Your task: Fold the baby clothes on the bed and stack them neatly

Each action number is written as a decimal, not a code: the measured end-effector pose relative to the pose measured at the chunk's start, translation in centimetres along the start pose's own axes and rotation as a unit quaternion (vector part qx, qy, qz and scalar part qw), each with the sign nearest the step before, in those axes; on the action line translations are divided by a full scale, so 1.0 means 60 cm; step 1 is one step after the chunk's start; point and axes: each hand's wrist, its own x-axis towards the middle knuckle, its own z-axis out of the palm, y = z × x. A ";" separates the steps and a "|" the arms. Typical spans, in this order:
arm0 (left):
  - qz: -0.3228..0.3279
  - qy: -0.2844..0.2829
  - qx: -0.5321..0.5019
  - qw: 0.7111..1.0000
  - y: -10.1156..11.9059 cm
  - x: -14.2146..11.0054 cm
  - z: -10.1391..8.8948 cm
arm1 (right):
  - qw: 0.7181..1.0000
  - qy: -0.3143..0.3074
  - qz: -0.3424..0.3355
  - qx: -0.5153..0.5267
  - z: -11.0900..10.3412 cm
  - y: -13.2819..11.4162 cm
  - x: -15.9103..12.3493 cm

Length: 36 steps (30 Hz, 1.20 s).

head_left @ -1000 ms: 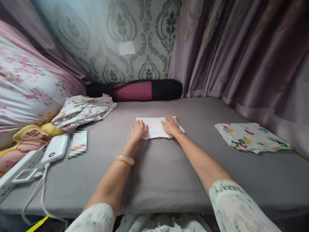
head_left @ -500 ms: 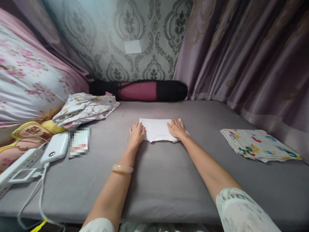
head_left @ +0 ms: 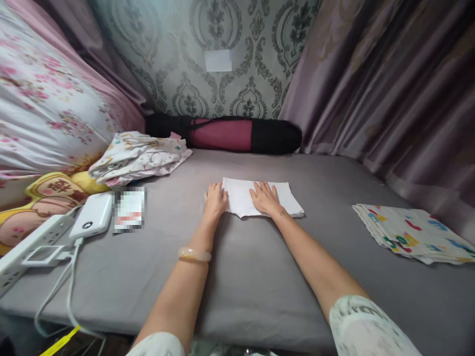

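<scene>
A white folded cloth, perhaps a small garment, lies flat on the grey bed sheet in front of me. Its near edge is uneven, with a small point toward me. My left hand rests palm down at the cloth's left edge, fingers stretched forward. On top of the cloth, right of its middle, my right hand lies flat with its fingers spread. The cloth's right end shows beyond that hand. Both palms hide parts of the fabric, and neither hand grips it.
To the right lies a folded cloth with colourful prints. Patterned fabric is heaped at the left, behind a white power bank, a power strip and cables. A black and maroon long bag lies along the wall.
My right hand has slid left from the cloth's right edge toward its middle, uncovering the right end. My left hand stays at the left edge. The whole view has shifted slightly.
</scene>
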 end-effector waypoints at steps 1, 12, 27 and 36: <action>-0.002 0.003 -0.003 1.000 0.000 0.000 0.000 | 1.000 0.000 0.001 -0.003 0.000 -0.001 0.000; -0.026 0.021 -0.028 0.999 -0.005 0.005 -0.001 | 0.999 -0.005 -0.024 0.027 0.007 -0.067 0.004; -0.060 0.047 -0.078 0.994 -0.009 0.016 -0.014 | 0.999 0.023 -0.030 0.029 0.023 -0.103 0.023; -0.096 0.051 -0.078 0.991 -0.013 0.024 -0.023 | 0.996 0.024 -0.080 0.035 0.020 -0.174 0.027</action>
